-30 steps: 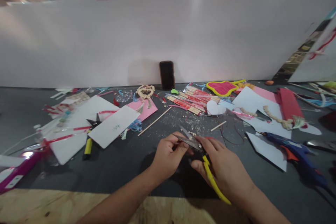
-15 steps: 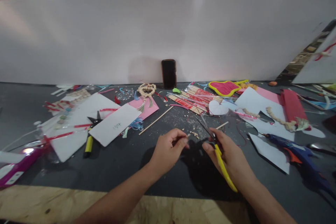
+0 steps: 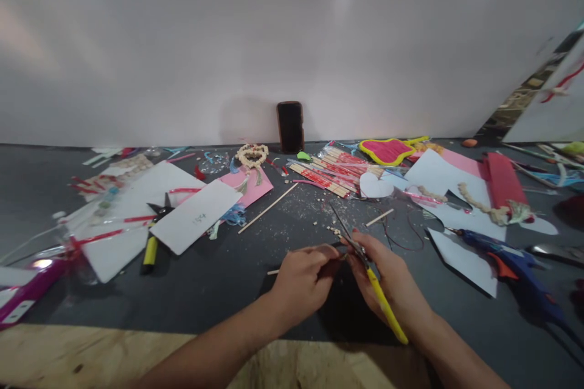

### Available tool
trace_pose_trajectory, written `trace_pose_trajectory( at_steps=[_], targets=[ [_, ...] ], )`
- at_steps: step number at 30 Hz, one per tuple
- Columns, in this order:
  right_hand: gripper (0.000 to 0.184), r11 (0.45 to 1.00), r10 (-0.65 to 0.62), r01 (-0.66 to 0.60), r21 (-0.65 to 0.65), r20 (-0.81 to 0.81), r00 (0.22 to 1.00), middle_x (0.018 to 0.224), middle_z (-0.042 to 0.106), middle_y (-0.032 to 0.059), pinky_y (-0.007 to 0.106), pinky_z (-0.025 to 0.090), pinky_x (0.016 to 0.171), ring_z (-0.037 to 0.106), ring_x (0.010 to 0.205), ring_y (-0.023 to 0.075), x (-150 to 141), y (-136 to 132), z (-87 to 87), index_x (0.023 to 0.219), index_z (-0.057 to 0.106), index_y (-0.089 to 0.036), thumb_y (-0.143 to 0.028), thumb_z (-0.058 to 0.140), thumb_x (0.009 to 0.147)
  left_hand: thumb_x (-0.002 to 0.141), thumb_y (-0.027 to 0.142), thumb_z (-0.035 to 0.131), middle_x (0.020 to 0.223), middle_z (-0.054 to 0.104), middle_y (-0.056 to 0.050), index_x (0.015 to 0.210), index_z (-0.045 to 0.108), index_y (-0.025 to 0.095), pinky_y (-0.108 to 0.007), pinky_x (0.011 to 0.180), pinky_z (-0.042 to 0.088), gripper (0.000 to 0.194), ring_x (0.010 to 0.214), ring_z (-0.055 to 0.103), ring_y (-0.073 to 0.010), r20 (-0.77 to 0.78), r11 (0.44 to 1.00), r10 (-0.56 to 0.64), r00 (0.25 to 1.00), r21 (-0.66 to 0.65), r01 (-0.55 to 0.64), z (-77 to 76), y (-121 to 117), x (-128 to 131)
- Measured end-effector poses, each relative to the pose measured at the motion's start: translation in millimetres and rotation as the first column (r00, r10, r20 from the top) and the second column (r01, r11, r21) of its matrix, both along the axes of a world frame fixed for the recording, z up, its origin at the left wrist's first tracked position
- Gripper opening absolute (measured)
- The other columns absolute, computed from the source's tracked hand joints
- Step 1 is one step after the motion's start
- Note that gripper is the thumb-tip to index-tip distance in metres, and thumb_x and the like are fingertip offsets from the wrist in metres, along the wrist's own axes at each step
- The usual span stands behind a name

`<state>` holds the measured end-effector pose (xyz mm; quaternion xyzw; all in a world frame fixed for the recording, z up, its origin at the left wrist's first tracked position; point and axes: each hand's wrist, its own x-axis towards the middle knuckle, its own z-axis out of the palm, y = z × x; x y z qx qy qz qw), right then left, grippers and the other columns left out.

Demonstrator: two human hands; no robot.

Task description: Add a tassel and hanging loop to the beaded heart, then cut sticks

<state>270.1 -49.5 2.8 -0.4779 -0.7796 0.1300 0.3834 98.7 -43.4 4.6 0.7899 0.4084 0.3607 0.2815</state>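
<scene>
My left hand (image 3: 303, 282) is closed in a pinch, and the end of a thin wooden stick (image 3: 272, 271) pokes out behind it on the left. The stick's middle is hidden by the fingers. My right hand (image 3: 387, 276) is wrapped around yellow-handled scissors (image 3: 381, 301), whose blades point up and away. Both hands' fingertips meet in front of me, just short of several small cut wooden bits (image 3: 335, 231) on the dark tabletop (image 3: 205, 292). A short stick piece (image 3: 379, 217) lies beyond my right hand, and a longer stick (image 3: 268, 209) lies farther left.
Pliers (image 3: 152, 234) and white cards (image 3: 198, 217) lie left, near a purple tool (image 3: 39, 285). A phone (image 3: 291, 126) leans on the white board (image 3: 182, 67). Packaged sticks (image 3: 328, 173) lie ahead. A blue glue gun (image 3: 506, 261) and cut paper (image 3: 465, 261) are at right.
The hands came apart with the scissors lifted away from the left fingers, then closed together again. The left hand turned, and a stick end now shows behind it.
</scene>
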Motion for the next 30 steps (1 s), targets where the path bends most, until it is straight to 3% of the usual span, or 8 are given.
trace_pose_trajectory(
  at_steps=[2, 7, 10, 14, 17, 21, 24, 30],
  targets=[
    [0.032, 1.0, -0.006, 0.006, 0.005, 0.062, 0.998, 0.098, 0.065, 0.0047, 0.027, 0.049, 0.078, 0.063, 0.088, 0.016, 2, 1, 1.1, 0.111, 0.05, -0.022, -0.014, 0.046, 0.08, 0.082, 0.014, 0.047, 0.088, 0.071, -0.001, 0.093, 0.063, 0.02, -0.021, 0.073, 0.047, 0.02, 0.078, 0.065, -0.0129, -0.061, 1.0, 0.008, 0.998, -0.002, -0.008, 1.0, 0, -1],
    [0.04, 0.983, -0.18, 0.184, 0.005, 0.227, 0.957, 0.105, 0.062, 0.0067, 0.032, 0.049, 0.08, 0.059, 0.097, 0.0207, 13, 10, -2.2, 0.115, 0.049, -0.023, -0.011, 0.049, 0.076, 0.084, 0.019, 0.047, 0.087, 0.07, 0.001, 0.09, 0.064, 0.022, -0.022, 0.07, 0.045, 0.018, 0.079, 0.065, -0.0137, -0.148, 0.995, 0.075, 0.986, -0.051, -0.083, 7.5, 0, -2],
    [0.042, 0.975, -0.206, 0.22, -0.022, 0.271, 0.94, 0.108, 0.061, 0.0076, 0.033, 0.049, 0.081, 0.059, 0.099, 0.0212, 17, 14, -3.0, 0.117, 0.048, -0.022, -0.009, 0.046, 0.077, 0.086, 0.025, 0.046, 0.084, 0.07, 0.0, 0.089, 0.065, 0.022, -0.023, 0.067, 0.044, 0.019, 0.076, 0.064, -0.0147, -0.181, 0.988, 0.096, 0.979, -0.103, -0.116, 10.7, 0, -2],
    [0.04, 0.973, -0.207, 0.226, -0.047, 0.262, 0.943, 0.108, 0.061, 0.0083, 0.035, 0.048, 0.082, 0.058, 0.099, 0.0217, 18, 15, -0.5, 0.117, 0.048, -0.021, -0.011, 0.042, 0.079, 0.086, 0.023, 0.044, 0.09, 0.071, -0.002, 0.092, 0.065, 0.021, -0.024, 0.072, 0.044, 0.022, 0.081, 0.064, -0.0157, -0.136, 0.983, 0.077, 0.988, -0.154, -0.098, 11.0, 3, -4],
    [0.031, 0.959, -0.272, 0.282, -0.027, 0.187, 0.944, 0.105, 0.061, 0.0089, 0.037, 0.048, 0.081, 0.059, 0.095, 0.0227, 18, 15, 2.4, 0.114, 0.05, -0.021, -0.021, 0.044, 0.083, 0.084, 0.02, 0.046, 0.094, 0.07, -0.002, 0.093, 0.065, 0.02, -0.023, 0.075, 0.045, 0.022, 0.083, 0.064, -0.015, -0.062, 0.974, 0.111, 0.992, -0.19, -0.121, 11.9, 6, -7],
    [0.033, 0.927, -0.36, 0.363, -0.09, 0.045, 0.932, 0.092, 0.063, 0.009, 0.033, 0.049, 0.068, 0.061, 0.075, 0.0196, 19, 14, 11.7, 0.11, 0.051, -0.017, -0.037, 0.046, 0.084, 0.084, 0.023, 0.048, 0.081, 0.07, 0.0, 0.09, 0.065, 0.02, -0.021, 0.065, 0.044, 0.019, 0.072, 0.062, -0.013, 0.01, 0.95, 0.197, 0.98, -0.25, -0.188, 16.7, 9, -13],
    [0.038, 0.94, -0.304, 0.31, -0.142, 0.063, 0.95, 0.09, 0.062, 0.0089, 0.031, 0.049, 0.066, 0.06, 0.071, 0.0184, 19, 10, 18.9, 0.112, 0.049, -0.017, -0.042, 0.047, 0.084, 0.085, 0.03, 0.048, 0.075, 0.068, 0.0, 0.088, 0.064, 0.019, -0.02, 0.059, 0.043, 0.019, 0.063, 0.06, -0.0113, 0.108, 0.934, 0.233, 0.967, -0.301, -0.191, 20.1, 10, -16],
    [0.043, 0.987, -0.061, 0.109, -0.118, 0.355, 0.933, 0.105, 0.058, 0.0109, 0.037, 0.048, 0.077, 0.056, 0.097, 0.0248, 8, 1, 21.0, 0.117, 0.048, -0.021, -0.044, 0.052, 0.081, 0.082, 0.032, 0.053, 0.067, 0.064, 0.0, 0.084, 0.063, 0.016, -0.019, 0.06, 0.044, 0.019, 0.065, 0.061, -0.0116, 0.288, 0.884, 0.329, 0.9, -0.43, -0.185, 26.7, 14, -17]
  ],
)
